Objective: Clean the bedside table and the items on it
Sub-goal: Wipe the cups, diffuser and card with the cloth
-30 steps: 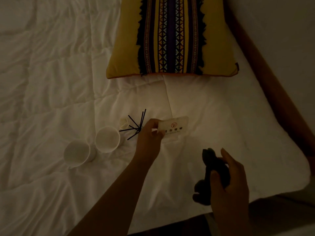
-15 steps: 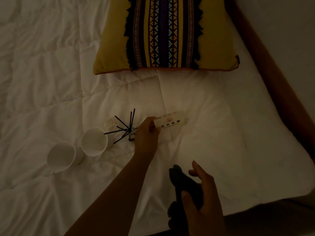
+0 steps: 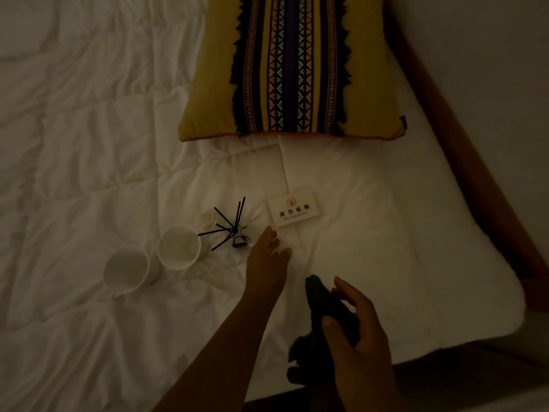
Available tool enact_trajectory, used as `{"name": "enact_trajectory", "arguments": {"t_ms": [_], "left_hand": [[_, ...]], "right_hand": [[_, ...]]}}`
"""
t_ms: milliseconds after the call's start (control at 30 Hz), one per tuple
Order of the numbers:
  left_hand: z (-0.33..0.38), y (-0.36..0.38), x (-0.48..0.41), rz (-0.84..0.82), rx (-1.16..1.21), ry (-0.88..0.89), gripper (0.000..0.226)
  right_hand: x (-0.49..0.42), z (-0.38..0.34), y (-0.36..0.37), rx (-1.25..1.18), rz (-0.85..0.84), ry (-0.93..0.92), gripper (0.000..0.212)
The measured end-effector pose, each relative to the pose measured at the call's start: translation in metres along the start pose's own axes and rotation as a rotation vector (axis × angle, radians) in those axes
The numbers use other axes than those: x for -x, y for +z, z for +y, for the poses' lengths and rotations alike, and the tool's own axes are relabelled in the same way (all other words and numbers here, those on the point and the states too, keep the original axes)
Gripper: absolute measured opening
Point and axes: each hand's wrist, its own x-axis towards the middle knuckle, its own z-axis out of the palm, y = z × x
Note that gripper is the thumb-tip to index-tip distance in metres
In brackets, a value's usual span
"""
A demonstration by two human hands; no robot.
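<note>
A small white sign card (image 3: 294, 211) with printed characters lies on the white bedding, free of any hand. My left hand (image 3: 267, 257) hovers just below and left of it, fingers loosely apart and holding nothing. A reed diffuser (image 3: 234, 230) with thin black sticks rests tipped on the bedding to the left of that hand. Two white cups (image 3: 179, 246) (image 3: 127, 270) lie further left, side by side. My right hand (image 3: 353, 328) grips a dark cloth (image 3: 323, 304) near the bed's front edge.
A yellow patterned cushion (image 3: 294, 66) lies at the head of the bed. The white quilt (image 3: 89, 144) spreads wide to the left. A brown wooden bed frame (image 3: 463, 162) runs along the right side. A small white lid-like piece (image 3: 207, 219) sits by the diffuser.
My left hand has let go of the sign card, which now lies on the bedding, and drawn back toward me. My right hand keeps hold of the dark cloth.
</note>
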Motion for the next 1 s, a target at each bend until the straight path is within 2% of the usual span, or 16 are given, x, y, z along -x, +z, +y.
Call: {"name": "enact_trajectory", "arguments": {"t_ms": [133,300,433,700,900,1000], "left_hand": [[0.001,-0.016,0.020,-0.059,-0.089,0.007,0.057],[0.013,-0.035,0.045,-0.103,-0.127,0.036,0.027],[0.028,-0.045,0.077,-0.157,-0.185,0.070,0.015],[0.049,-0.076,0.155,-0.310,-0.423,0.083,0.011],[0.065,-0.116,0.214,-0.339,-0.482,0.076,0.011],[0.073,-0.137,0.251,-0.329,-0.416,0.049,0.010]], "right_hand": [[0.011,-0.003,-0.005,-0.036,-0.028,0.013,0.048],[0.025,-0.005,-0.015,-0.067,0.011,0.026,0.039],[0.044,-0.006,-0.028,-0.063,0.063,0.041,0.037],[0.092,-0.013,-0.071,-0.003,0.070,0.051,0.034],[0.134,-0.033,-0.092,0.012,0.036,0.080,0.033],[0.158,-0.050,-0.090,0.040,-0.034,0.064,0.031]]}}
